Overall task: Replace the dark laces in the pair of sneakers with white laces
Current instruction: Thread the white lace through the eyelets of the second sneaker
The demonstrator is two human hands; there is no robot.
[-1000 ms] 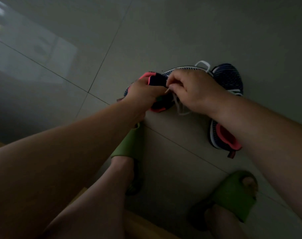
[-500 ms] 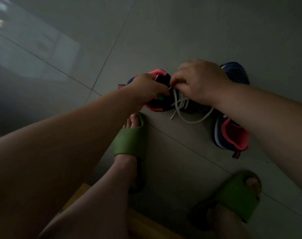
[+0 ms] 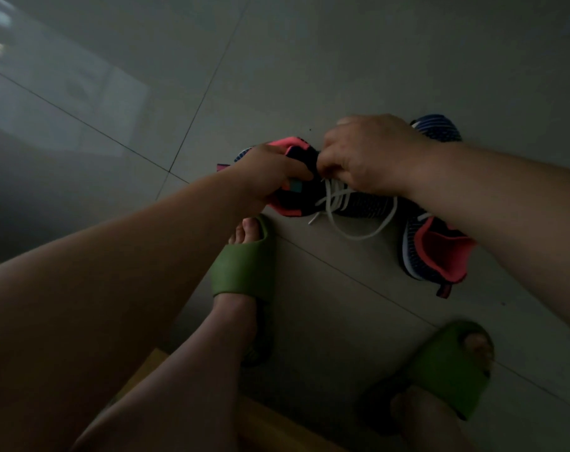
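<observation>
Fingers of the right hand (image 3: 371,154) are curled tight, pinching the white lace (image 3: 352,220) near the top eyelets of the sneaker (image 3: 313,190) at centre frame. The left hand (image 3: 270,171) grips that shoe's pink collar, likely to steady it against the pull. Loose lace trails down onto the tiled floor (image 3: 309,60), so the threading looks unfinished. The second sneaker (image 3: 433,256) lies at right of centre, partly behind the right forearm. Green slides (image 3: 244,265) sit in the lower frame.

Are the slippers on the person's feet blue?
No, both slippers on the person's feet are green.
</observation>
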